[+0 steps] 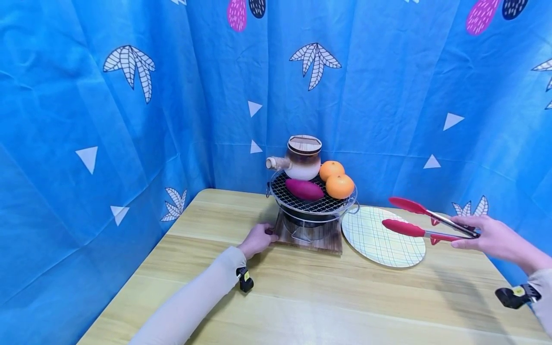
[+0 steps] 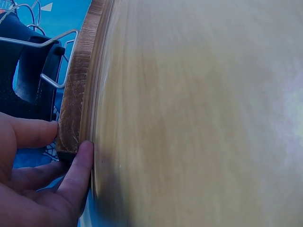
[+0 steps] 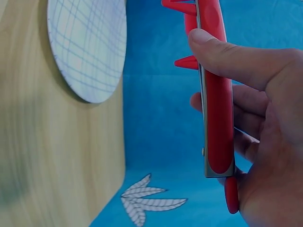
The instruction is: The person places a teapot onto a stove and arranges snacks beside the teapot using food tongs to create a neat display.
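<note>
My left hand (image 1: 257,239) grips the near left corner of a dark wooden board (image 1: 323,245), thumb on its upper side and fingers along its edge in the left wrist view. On that board stands a small round tabletop grill (image 1: 321,206). Its mesh carries a purple sweet potato (image 1: 304,189), two oranges (image 1: 339,186) and a side-handled clay teapot (image 1: 303,167) with a wooden lid. Over at the right, my right hand (image 1: 498,239) holds red-tipped tongs (image 3: 220,118) in the air, their arms spread apart and pointing left.
A round plate with a checked pattern (image 1: 384,239) lies right of the grill, under the tong tips. Everything stands on a light wooden table (image 1: 302,297). Blue patterned curtains (image 1: 379,105) hang behind and at the sides.
</note>
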Tool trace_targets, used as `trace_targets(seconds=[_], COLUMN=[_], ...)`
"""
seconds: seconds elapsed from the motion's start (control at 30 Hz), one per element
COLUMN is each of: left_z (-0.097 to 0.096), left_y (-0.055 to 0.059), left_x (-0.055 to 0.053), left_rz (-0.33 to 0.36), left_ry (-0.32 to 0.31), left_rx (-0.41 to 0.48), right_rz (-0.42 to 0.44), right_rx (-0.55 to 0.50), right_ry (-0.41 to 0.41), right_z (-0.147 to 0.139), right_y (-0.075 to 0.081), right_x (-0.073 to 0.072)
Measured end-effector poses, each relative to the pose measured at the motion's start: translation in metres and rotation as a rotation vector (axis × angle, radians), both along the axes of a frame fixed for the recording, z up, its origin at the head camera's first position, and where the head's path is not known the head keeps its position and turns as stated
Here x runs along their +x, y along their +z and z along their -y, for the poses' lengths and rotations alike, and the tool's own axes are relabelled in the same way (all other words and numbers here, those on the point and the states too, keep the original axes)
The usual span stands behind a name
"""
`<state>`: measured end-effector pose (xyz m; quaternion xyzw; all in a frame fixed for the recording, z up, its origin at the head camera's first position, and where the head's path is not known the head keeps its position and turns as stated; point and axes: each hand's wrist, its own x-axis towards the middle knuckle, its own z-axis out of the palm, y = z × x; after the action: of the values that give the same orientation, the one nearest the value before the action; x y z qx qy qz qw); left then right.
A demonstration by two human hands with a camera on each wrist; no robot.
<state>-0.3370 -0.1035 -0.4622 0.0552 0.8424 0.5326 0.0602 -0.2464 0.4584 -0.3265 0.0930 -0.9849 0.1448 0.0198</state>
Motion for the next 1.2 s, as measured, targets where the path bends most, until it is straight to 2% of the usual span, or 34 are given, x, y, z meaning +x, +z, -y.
trace_targets(seconds=[0.4, 0.63, 1.2], left_z=[0.001, 0.000, -0.001], left_y=[-0.002, -0.001, 0.000], left_x=[-0.003, -0.001, 0.000], left_rz=[-0.009, -0.005, -0.029], left_ry=[-0.006, 0.002, 0.003], left_rx=[-0.007, -0.017, -0.051], right_rz=[0.020, 0.037, 0.100], right_rx=[-0.045, -0.075, -0.108], right_ry=[-0.033, -0.046, -0.077], right_z=[-0.018, -0.028, -0.043], right_y=[-0.027, -0.044, -0.070], right_x=[0.001, -0.001, -0.005])
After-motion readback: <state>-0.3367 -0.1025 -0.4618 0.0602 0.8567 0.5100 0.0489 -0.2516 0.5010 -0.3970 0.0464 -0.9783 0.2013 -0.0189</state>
